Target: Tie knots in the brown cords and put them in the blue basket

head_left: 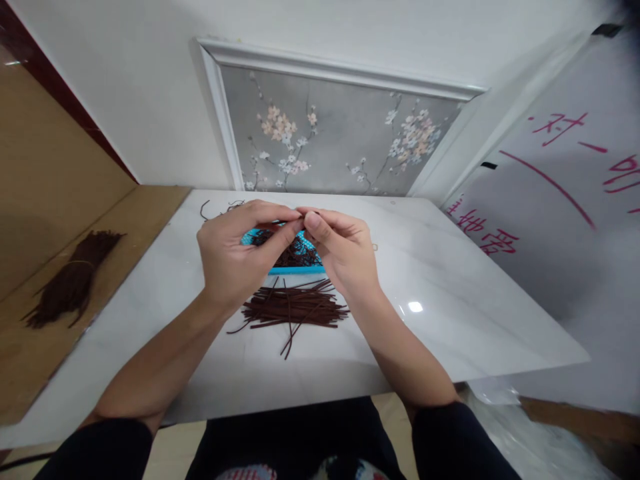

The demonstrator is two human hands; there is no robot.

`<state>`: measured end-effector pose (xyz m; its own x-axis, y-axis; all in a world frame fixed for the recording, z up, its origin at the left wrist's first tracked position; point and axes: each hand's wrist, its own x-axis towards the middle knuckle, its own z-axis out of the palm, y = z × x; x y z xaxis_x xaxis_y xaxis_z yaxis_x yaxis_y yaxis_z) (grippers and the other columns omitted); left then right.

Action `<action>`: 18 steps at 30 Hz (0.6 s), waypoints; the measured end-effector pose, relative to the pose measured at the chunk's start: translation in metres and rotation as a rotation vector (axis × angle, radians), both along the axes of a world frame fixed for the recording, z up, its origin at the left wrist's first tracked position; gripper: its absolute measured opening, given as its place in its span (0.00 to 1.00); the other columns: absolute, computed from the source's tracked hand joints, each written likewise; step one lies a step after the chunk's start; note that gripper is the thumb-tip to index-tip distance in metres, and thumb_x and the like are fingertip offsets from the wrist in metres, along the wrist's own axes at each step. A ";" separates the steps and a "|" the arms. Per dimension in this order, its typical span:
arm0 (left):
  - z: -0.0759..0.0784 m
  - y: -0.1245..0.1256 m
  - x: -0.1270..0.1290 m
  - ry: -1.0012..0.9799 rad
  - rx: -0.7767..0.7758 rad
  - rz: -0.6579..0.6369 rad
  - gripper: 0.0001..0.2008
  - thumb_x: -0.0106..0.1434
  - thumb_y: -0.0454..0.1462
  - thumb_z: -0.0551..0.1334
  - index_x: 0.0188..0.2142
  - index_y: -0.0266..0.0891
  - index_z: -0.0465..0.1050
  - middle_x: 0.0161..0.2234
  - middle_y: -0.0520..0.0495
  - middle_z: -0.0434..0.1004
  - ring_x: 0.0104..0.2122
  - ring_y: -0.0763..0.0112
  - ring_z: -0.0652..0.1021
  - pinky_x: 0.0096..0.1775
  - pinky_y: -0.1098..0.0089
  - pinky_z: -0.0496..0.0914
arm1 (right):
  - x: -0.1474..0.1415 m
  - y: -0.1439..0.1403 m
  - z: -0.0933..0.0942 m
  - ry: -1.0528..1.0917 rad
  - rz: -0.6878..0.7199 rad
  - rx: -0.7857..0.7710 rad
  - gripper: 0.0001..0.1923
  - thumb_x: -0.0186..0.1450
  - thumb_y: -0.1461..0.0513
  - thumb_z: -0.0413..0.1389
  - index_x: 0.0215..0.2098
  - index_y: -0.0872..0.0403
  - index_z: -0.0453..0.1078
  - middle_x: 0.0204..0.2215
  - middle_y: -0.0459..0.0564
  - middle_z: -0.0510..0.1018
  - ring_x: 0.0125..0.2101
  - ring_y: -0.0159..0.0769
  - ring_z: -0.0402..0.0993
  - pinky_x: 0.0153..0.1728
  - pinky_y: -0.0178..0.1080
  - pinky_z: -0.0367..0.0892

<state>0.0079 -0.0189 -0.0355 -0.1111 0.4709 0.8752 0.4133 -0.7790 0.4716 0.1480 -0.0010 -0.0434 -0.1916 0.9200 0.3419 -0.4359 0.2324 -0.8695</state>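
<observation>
Both hands meet above a blue basket (297,271), fingertips nearly touching. My left hand (233,250) is closed, pinching a thin dark brown cord between thumb and forefinger. Opposite it, my right hand (350,257) pinches with thumb and forefinger at the same small dark piece, mostly hidden by the fingers. Tangled brown pieces (293,250) lie inside the basket, partly covered by the hands. Nearer to me, a loose pile of straight brown cords (295,305) rests on the white marbled table (430,313), with a few strands sticking out.
On a brown board (25,373) at the left lies a bundle of brown cords (75,277) tied with a yellowish band. Some curly strands (206,212) are behind my left hand. A whiteboard with red writing (560,220) stands at right; a framed floral panel (340,133) is behind.
</observation>
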 end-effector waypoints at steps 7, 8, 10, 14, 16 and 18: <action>0.006 0.010 -0.013 0.191 0.154 -0.141 0.06 0.61 0.33 0.67 0.35 0.48 0.79 0.32 0.53 0.80 0.31 0.71 0.79 0.32 0.68 0.74 | 0.007 0.003 0.005 0.058 0.203 -0.200 0.08 0.53 0.55 0.69 0.30 0.48 0.81 0.29 0.43 0.80 0.29 0.28 0.70 0.35 0.35 0.71; 0.007 0.010 -0.015 0.225 0.166 -0.154 0.06 0.62 0.33 0.67 0.35 0.48 0.79 0.32 0.53 0.80 0.31 0.71 0.79 0.32 0.68 0.74 | 0.008 0.004 0.006 0.064 0.243 -0.216 0.08 0.53 0.56 0.69 0.30 0.49 0.81 0.28 0.43 0.79 0.27 0.27 0.68 0.33 0.34 0.70; 0.008 0.010 -0.018 0.264 0.169 -0.172 0.06 0.62 0.33 0.66 0.35 0.48 0.79 0.32 0.53 0.79 0.31 0.71 0.79 0.33 0.68 0.75 | 0.010 0.006 0.006 0.062 0.296 -0.231 0.08 0.53 0.57 0.69 0.30 0.50 0.81 0.27 0.42 0.78 0.26 0.25 0.66 0.32 0.33 0.70; 0.007 0.003 -0.015 0.206 -0.009 -0.128 0.02 0.64 0.36 0.65 0.37 0.45 0.77 0.33 0.52 0.78 0.33 0.71 0.79 0.32 0.70 0.75 | 0.013 0.008 0.004 0.027 0.255 -0.194 0.08 0.53 0.57 0.69 0.29 0.51 0.81 0.26 0.43 0.77 0.26 0.25 0.67 0.31 0.33 0.70; 0.006 -0.003 -0.011 0.173 -0.124 -0.114 0.03 0.64 0.37 0.64 0.38 0.43 0.76 0.33 0.51 0.78 0.33 0.72 0.78 0.30 0.73 0.75 | 0.012 0.009 0.004 0.004 0.201 -0.154 0.08 0.53 0.57 0.70 0.30 0.50 0.81 0.26 0.43 0.78 0.26 0.26 0.69 0.31 0.33 0.70; 0.005 -0.009 -0.007 0.149 -0.211 -0.119 0.04 0.65 0.38 0.63 0.37 0.41 0.76 0.32 0.51 0.77 0.31 0.74 0.77 0.28 0.75 0.74 | 0.012 0.010 0.003 -0.017 0.164 -0.105 0.09 0.52 0.56 0.70 0.30 0.49 0.81 0.26 0.43 0.80 0.27 0.28 0.72 0.32 0.35 0.72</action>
